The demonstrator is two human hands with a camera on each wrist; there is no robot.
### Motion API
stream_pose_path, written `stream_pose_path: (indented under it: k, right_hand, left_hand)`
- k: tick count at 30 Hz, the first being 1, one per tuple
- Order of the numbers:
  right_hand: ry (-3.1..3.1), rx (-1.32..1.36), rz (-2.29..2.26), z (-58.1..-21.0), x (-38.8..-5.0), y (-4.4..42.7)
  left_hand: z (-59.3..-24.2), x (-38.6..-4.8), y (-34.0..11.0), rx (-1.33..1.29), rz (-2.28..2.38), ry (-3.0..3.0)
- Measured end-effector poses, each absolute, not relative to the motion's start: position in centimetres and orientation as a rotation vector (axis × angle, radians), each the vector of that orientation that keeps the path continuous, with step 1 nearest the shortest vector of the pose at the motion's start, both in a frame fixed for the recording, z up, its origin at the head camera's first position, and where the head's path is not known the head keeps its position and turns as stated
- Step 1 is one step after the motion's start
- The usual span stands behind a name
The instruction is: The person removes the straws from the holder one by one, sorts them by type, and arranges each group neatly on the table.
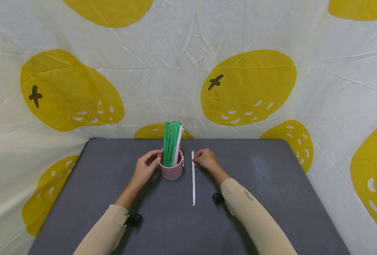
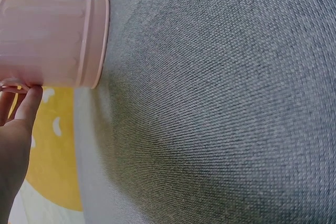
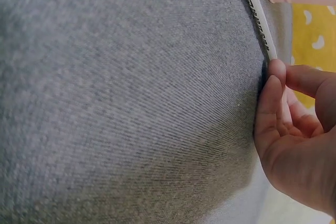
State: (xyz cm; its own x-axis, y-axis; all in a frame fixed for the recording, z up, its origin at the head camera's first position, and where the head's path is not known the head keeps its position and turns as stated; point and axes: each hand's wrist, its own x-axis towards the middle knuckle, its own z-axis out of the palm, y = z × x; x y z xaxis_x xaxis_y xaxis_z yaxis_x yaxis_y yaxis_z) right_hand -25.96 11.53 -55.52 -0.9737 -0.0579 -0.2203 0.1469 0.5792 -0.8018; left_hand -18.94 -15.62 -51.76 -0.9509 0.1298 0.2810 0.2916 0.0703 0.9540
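Observation:
A small pink bucket (image 1: pixel 171 173) (image 2: pixel 47 35) stands upright on the dark table, holding several green wrapped straws (image 1: pixel 170 145) and some white ones (image 1: pixel 178 145). At its left side my left hand (image 1: pixel 143 168) (image 2: pixel 14 145) grips the bucket by its side lug, thumb against the lug; the other fingers are partly hidden. To the right of the bucket, one thin white wrapped straw (image 1: pixel 193 187) (image 3: pixel 256 14) with black print lies lengthwise on the table. My right hand (image 1: pixel 207 160) (image 3: pixel 296 135) pinches this straw near its far end between thumb and fingertips.
The grey table (image 1: pixel 163 226) ends just behind the bucket, against a white cloth (image 1: pixel 163 88) with yellow fruit prints. Dark wrist cameras (image 1: pixel 133 220) hang below both sleeves, close to the tabletop.

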Motion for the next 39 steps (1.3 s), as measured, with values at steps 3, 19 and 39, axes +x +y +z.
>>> stream_pose_path:
  k: [3,19,39]
  right_hand:
    - [2.609,0.06,-1.326,-55.6,-26.0,11.5]
    - [2.549,0.1,-1.429,-55.7,-26.3,11.0]
    - [2.68,-0.035,-1.298,-55.4,-25.3,10.8]
  left_hand:
    - [-52.9,-19.5,-15.8,-0.422,-2.009,-2.215]
    - [-52.9,-19.4,-16.0,-0.444,-1.994,-2.212]
    - [-54.2,-20.0,-16.3,-0.439,-1.972,-2.225]
